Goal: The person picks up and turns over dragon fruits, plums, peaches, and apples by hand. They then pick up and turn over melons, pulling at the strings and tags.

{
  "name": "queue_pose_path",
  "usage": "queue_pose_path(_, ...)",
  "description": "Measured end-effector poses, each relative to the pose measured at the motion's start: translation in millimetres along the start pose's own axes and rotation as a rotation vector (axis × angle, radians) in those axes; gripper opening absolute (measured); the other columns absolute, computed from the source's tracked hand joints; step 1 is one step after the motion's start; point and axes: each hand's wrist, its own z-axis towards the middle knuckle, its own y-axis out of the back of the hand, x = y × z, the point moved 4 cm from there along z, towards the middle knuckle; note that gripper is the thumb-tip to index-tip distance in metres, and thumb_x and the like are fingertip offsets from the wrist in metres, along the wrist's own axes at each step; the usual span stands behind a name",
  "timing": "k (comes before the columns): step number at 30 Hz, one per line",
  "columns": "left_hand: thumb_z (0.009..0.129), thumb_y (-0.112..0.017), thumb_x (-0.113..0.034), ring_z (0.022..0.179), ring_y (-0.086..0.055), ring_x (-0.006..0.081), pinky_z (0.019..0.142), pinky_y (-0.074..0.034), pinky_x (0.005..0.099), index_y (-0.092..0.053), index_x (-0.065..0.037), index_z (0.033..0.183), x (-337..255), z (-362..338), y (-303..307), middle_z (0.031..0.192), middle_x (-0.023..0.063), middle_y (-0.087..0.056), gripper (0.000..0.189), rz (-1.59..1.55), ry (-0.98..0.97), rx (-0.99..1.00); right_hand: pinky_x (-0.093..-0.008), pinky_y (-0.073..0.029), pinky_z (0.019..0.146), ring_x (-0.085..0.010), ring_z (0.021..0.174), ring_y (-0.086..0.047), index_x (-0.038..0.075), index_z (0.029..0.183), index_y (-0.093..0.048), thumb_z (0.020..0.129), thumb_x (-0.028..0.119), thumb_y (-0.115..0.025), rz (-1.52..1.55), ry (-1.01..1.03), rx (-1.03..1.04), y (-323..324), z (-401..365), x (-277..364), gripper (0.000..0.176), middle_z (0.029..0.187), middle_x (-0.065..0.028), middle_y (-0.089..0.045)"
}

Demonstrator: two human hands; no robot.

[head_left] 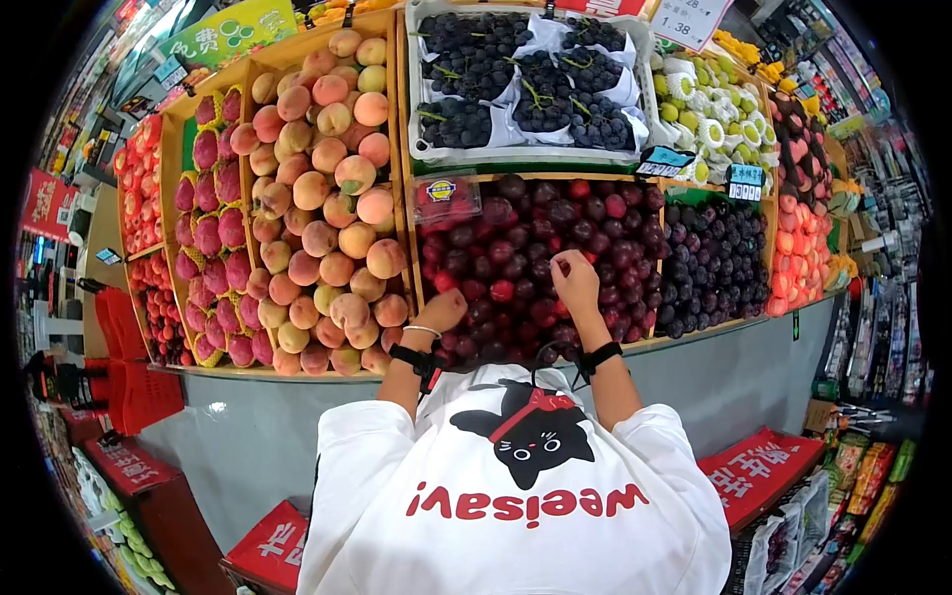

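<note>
Dark red plums (pixel 501 248) fill the wooden bin in front of me. Over the bin's left front part is my left hand (pixel 442 310), its fingers curled in; a bright red plum (pixel 446 282) lies just beyond it. Whether that hand holds anything is hidden. My right hand (pixel 575 281) is farther in, above the middle of the plums, with its fingers bunched together. What may be between those fingers does not show. A clear plastic box (pixel 448 201) with a yellow label rests at the bin's back left corner.
Peaches (pixel 327 208) fill the bin on the left, beside netted dragon fruit (pixel 208 233). Black grapes (pixel 476 59) lie in a white crate (pixel 529 156) behind the plums. Darker plums (pixel 716 263) are on the right. Red shopping baskets (pixel 134 372) stand at far left.
</note>
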Motion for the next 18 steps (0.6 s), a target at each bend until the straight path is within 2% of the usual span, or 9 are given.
queue_pose_path(2, 0.084, -0.061, -0.039, 0.103, -0.054, 0.0373, 0.087, -0.043, 0.0432, -0.060, -0.001, 0.101, 9.5, -6.8, -24.4, 0.105, 0.0220, -0.058, 0.042, 0.175, -0.076, 0.106, -0.0345, -0.050, 0.064, -0.0264, 0.073, -0.063, 0.007, 0.082, -0.065, 0.080, 0.014, -0.064, 0.131, 0.063, 0.146, -10.2, 1.6, 12.8, 0.008, 0.082, -0.0093, -0.064)
queue_pose_path(3, 0.079, -0.063, -0.051, 0.113, -0.048, 0.0404, 0.094, -0.040, 0.0536, -0.058, -0.006, 0.110, -0.2, -12.4, -25.6, 0.118, 0.0202, -0.051, 0.054, 0.191, 0.006, 0.110, -0.0350, -0.050, 0.065, -0.0266, 0.074, -0.064, 0.007, 0.084, -0.066, 0.080, 0.016, -0.065, 0.148, 0.097, 0.312, -22.8, -0.1, 16.7, 0.010, 0.081, -0.0102, -0.065)
queue_pose_path(4, 0.079, -0.062, -0.051, 0.114, -0.046, 0.0406, 0.094, -0.040, 0.0538, -0.056, -0.006, 0.113, -11.7, -15.6, -26.1, 0.120, 0.0207, -0.049, 0.057, 0.259, 0.039, 0.121, -0.0358, -0.050, 0.065, -0.0277, 0.073, -0.065, 0.008, 0.084, -0.066, 0.079, 0.019, -0.065, 0.148, 0.062, 0.459, -36.9, -6.6, 19.3, 0.012, 0.078, -0.0108, -0.066)
queue_pose_path(6, 0.080, -0.062, -0.053, 0.118, -0.042, 0.0410, 0.094, -0.038, 0.0541, -0.050, -0.004, 0.121, -32.2, -18.7, -21.0, 0.125, 0.0216, -0.044, 0.064, 0.395, 0.106, 0.145, -0.0368, -0.051, 0.066, -0.0291, 0.075, -0.065, 0.008, 0.085, -0.066, 0.079, 0.021, -0.065, 0.080, 0.063, 0.621, -62.3, -16.0, 24.7, 0.014, 0.077, -0.0105, -0.067)
queue_pose_path(9, 0.080, -0.061, -0.056, 0.118, -0.045, 0.0344, 0.094, -0.039, 0.0582, -0.052, -0.009, 0.121, -23.7, -13.5, -33.0, 0.124, 0.0160, -0.046, 0.063, 0.421, 0.111, 0.072, -0.0357, -0.049, 0.059, -0.0258, 0.069, -0.064, 0.008, 0.083, -0.065, 0.077, 0.018, -0.068, -0.029, 0.184, 0.515, -86.9, -21.9, 22.0, 0.012, 0.070, -0.0067, -0.065)
queue_pose_path(12, 0.080, -0.059, -0.058, 0.115, -0.047, 0.0309, 0.093, -0.040, 0.0565, -0.055, -0.012, 0.119, -19.2, -17.3, -34.2, 0.121, 0.0128, -0.047, 0.060, 0.456, 0.083, -0.011, -0.0375, -0.050, 0.060, -0.0253, 0.071, -0.064, 0.012, 0.080, -0.064, 0.076, 0.019, -0.068, -0.193, 0.391, 0.425, -103.5, -24.9, 21.6, 0.009, 0.069, -0.0044, -0.064)
queue_pose_path(18, 0.078, -0.060, -0.059, 0.112, -0.049, 0.0278, 0.088, -0.042, 0.0521, -0.055, -0.014, 0.118, -17.8, -19.9, -38.6, 0.116, 0.0093, -0.050, 0.061, 0.540, 0.071, -0.120, -0.0398, -0.050, 0.063, -0.0258, 0.073, -0.063, 0.014, 0.078, -0.063, 0.075, 0.019, -0.067, -0.339, 0.330, 0.465, -117.6, -24.3, 18.7, 0.007, 0.070, -0.0048, -0.064)
